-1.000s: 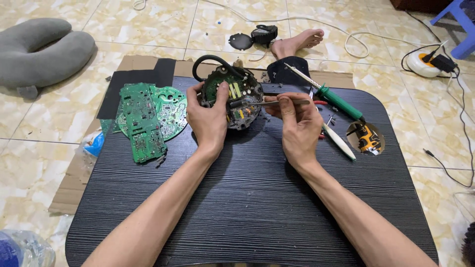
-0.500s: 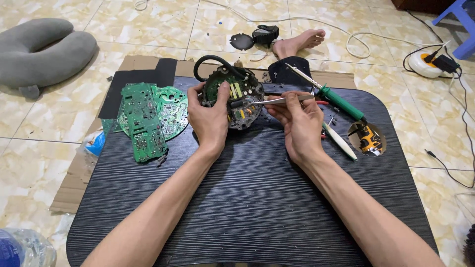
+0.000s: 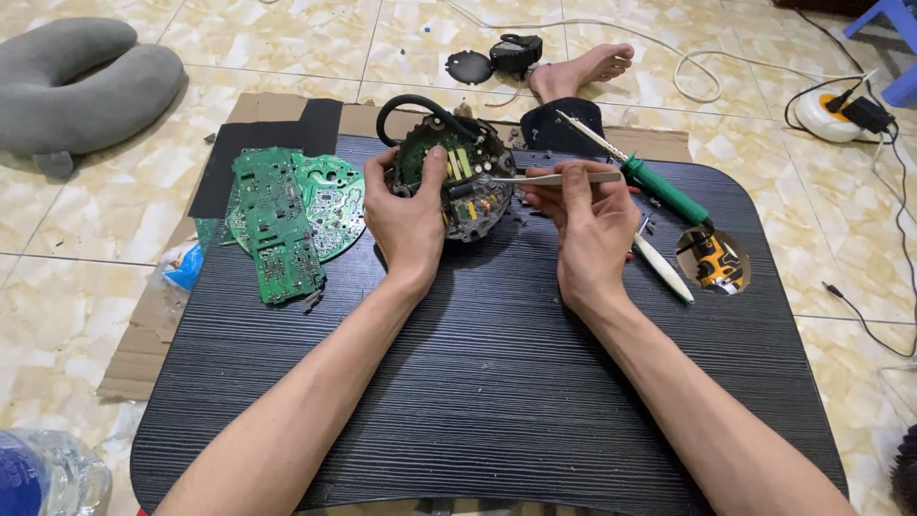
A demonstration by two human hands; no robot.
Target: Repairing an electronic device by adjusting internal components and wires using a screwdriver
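a slip of the tweezers could scrape or bend the small parts on the round circuit board, which sits at 12 o'clock on the black tabletop. the left hand is curled around the board's near edge, steadying it; the right hand pinches the tweezers closed, tips pointing to 9 o'clock.

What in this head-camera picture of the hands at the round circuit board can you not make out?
- Tip of the tweezers: too small among the parts of the round circuit board; head view.
- Board's near left edge: hidden by the left hand.
- Right hand grip: fingers hide the tweezers' rear end.
- Water bottle: cut off by the bottom left corner.
- Parts on the green boards: too small to tell.
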